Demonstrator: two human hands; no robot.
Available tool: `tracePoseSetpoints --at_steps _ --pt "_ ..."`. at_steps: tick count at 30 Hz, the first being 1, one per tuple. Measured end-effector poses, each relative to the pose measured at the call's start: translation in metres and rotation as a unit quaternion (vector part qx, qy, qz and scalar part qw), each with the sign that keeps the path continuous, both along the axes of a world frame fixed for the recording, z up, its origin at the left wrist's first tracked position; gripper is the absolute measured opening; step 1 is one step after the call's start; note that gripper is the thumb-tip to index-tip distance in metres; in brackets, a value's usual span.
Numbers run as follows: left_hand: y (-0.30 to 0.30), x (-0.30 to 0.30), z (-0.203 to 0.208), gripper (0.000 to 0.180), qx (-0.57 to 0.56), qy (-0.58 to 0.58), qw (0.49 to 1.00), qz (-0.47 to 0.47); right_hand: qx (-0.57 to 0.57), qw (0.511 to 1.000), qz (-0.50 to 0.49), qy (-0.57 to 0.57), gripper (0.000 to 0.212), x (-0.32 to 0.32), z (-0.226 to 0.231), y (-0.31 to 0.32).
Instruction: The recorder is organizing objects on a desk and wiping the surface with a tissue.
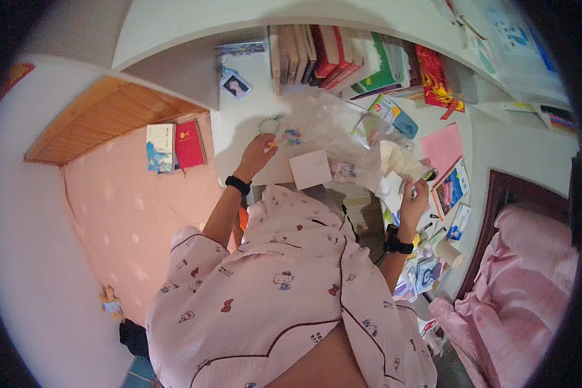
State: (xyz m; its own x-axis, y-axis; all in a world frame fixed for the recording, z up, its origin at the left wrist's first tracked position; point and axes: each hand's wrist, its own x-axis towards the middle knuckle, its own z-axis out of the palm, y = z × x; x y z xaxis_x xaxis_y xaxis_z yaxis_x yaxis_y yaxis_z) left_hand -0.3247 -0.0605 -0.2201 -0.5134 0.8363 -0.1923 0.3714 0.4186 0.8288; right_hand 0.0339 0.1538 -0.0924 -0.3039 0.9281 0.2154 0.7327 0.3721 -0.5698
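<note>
My left hand [257,157] is over the white desk [229,145], fingers drawn together, with a small orange piece at the fingertips. Just beyond it lie a loop of pale beads [270,123] and several small blue, green and red pieces [292,136]. A square white card [310,169] lies to the right of this hand. My right hand [415,202] is at the desk's right part, fingers curled; what they hold is too small to make out. Beside it are crumpled cream paper or cloth [399,160] and a dark round item [431,174].
Clear plastic bags [333,123] spread over the middle of the desk. Books [333,58] stand along the back. A pink sheet [442,149], a booklet [451,187] and a beige cup [449,253] crowd the right side. Pink bedding [530,258] lies farther right.
</note>
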Motion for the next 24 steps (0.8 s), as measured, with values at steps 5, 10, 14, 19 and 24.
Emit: tracePoseSetpoints --at_steps 5,10,14,19,24 --pt "0.037 -0.013 0.046 0.033 0.083 -0.025 0.996 0.026 -0.011 0.999 -0.006 -0.039 0.026 0.014 -0.011 0.006" --pt "0.043 0.005 0.138 0.029 0.155 0.033 0.987 0.039 -0.050 0.999 0.016 -0.006 0.031 0.020 -0.034 0.008" --pt "0.050 0.014 0.215 0.030 0.191 0.080 0.977 0.043 -0.047 0.995 0.086 0.018 0.021 0.003 -0.039 0.015" --pt "0.051 0.025 0.285 0.031 0.247 0.150 0.955 0.072 -0.010 0.989 0.139 0.047 0.017 -0.035 -0.029 0.025" --pt "0.043 -0.007 0.369 0.035 0.295 0.248 0.916 0.114 0.006 0.975 0.208 0.073 0.016 -0.063 -0.017 0.038"
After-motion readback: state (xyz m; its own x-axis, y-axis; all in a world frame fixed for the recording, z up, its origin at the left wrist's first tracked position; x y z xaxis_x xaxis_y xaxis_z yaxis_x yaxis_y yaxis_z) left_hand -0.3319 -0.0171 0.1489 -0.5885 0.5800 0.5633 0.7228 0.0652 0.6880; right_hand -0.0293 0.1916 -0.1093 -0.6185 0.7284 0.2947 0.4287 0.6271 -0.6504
